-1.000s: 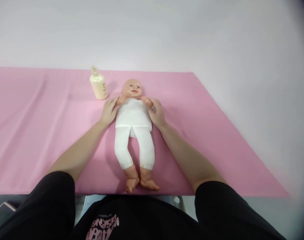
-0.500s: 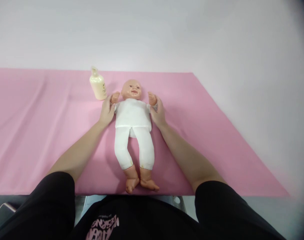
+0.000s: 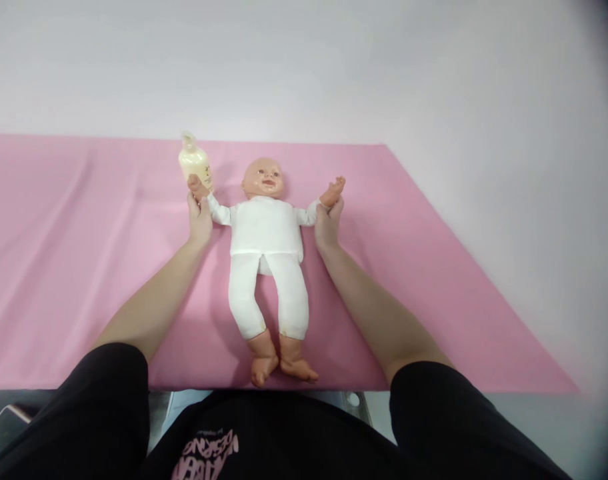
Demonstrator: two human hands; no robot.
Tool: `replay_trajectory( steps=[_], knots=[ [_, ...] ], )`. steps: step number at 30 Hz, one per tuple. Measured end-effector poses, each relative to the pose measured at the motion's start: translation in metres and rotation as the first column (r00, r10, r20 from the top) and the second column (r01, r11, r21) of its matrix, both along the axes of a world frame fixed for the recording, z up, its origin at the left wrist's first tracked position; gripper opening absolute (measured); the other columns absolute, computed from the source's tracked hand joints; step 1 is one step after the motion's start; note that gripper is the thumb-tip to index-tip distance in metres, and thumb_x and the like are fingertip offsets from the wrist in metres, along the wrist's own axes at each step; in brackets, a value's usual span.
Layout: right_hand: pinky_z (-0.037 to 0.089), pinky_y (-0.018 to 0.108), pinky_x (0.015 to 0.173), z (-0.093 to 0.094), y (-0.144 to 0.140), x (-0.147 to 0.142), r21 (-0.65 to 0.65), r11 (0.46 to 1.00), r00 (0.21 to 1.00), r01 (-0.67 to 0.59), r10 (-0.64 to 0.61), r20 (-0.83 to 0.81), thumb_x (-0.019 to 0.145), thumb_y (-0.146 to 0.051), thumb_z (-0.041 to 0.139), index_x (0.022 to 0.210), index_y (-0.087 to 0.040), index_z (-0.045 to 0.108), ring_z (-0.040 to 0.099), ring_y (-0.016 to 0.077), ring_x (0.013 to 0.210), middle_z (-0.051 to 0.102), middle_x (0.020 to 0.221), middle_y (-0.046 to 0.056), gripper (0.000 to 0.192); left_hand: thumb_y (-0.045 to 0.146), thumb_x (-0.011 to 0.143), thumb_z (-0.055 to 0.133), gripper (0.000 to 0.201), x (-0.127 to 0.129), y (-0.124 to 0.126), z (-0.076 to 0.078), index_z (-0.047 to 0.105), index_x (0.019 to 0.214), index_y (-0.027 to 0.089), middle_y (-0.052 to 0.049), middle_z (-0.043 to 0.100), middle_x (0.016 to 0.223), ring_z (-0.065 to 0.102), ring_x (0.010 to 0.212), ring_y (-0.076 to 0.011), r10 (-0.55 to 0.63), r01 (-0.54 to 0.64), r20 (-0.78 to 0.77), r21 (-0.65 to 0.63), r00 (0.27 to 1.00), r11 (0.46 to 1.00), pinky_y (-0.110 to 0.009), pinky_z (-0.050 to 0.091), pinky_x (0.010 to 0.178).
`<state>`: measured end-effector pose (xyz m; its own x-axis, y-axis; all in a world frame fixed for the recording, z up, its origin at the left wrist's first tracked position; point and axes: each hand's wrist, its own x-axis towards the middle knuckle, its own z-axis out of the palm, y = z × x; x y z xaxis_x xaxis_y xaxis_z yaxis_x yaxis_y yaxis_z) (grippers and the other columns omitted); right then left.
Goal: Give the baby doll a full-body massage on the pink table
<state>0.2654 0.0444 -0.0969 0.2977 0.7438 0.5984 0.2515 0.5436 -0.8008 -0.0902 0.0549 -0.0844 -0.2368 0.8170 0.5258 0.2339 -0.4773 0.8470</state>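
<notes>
The doll (image 3: 267,230) lies face-up on the pink sheet (image 3: 64,267). Left hand (image 3: 199,217) and right hand (image 3: 327,223) clasp its wrists, arms spread; best kept gentle and even (bottle (image 3: 196,162) close by).

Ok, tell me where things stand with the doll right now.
Done: the doll lies face up on the pink sheet, dressed in white. In hand: the left hand and right hand each hold a doll wrist, arms spread wide. Left: the cream bottle stands unopened beside its head.
</notes>
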Motion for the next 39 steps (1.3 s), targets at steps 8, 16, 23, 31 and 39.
replay_trajectory(
  steps=[8,16,23,31,39],
  knots=[
    [0.034,0.055,0.130,0.018,-0.021,-0.013,0.001,0.995,0.986,-0.097,0.096,0.138,0.097,-0.037,0.054,0.152,-0.028,0.041,0.044,0.0251,0.154,0.046,0.164,0.010,0.057,0.075,0.100,0.044,0.076,0.013,-0.018,0.013,0.038,0.158,0.027,-0.016,0.047,0.164,0.049,0.151,-0.0288,-0.076,0.085,-0.191,0.043,0.979,0.995,-0.047,0.041,0.125],
    [0.049,0.054,0.116,0.020,-0.030,-0.028,-0.007,0.996,0.887,-0.094,0.087,0.454,0.088,-0.018,0.055,0.128,-0.030,0.067,0.062,0.0278,0.123,0.071,0.127,0.007,0.043,0.061,0.103,0.046,0.058,0.027,-0.030,0.021,0.062,0.145,0.023,-0.015,0.066,0.141,0.058,0.134,-0.0342,-0.169,0.216,-0.617,0.001,0.769,0.976,-0.058,0.039,0.121],
    [0.047,0.054,0.119,0.023,-0.032,-0.027,-0.018,0.995,0.922,-0.101,0.100,0.374,0.090,-0.024,0.058,0.137,-0.028,0.060,0.061,0.0280,0.129,0.068,0.135,0.010,0.047,0.066,0.104,0.043,0.067,0.026,-0.034,0.023,0.052,0.152,0.020,-0.019,0.060,0.150,0.054,0.141,-0.0335,-0.135,0.181,-0.531,0.036,0.836,0.983,-0.056,0.036,0.125],
    [0.027,0.064,0.130,-0.005,0.002,0.000,-0.006,1.000,1.000,0.010,-0.010,-0.021,0.100,-0.035,0.044,0.160,-0.030,0.021,0.028,0.0264,0.163,0.026,0.173,0.011,0.065,0.070,0.102,0.046,0.066,0.010,-0.012,0.010,0.036,0.153,0.029,-0.015,0.048,0.162,0.047,0.153,-0.0278,0.009,-0.009,-0.026,-0.019,1.000,1.000,-0.047,0.039,0.127],
    [0.026,0.064,0.131,-0.014,0.011,0.008,-0.048,0.996,0.990,0.081,-0.086,-0.108,0.100,-0.045,0.047,0.161,-0.032,0.022,0.026,0.0271,0.164,0.023,0.174,0.010,0.067,0.067,0.101,0.050,0.054,0.003,0.001,0.002,0.045,0.139,0.028,-0.014,0.055,0.155,0.051,0.148,-0.0273,0.130,-0.113,0.163,-0.107,0.978,0.988,-0.049,0.041,0.127]
  ],
)
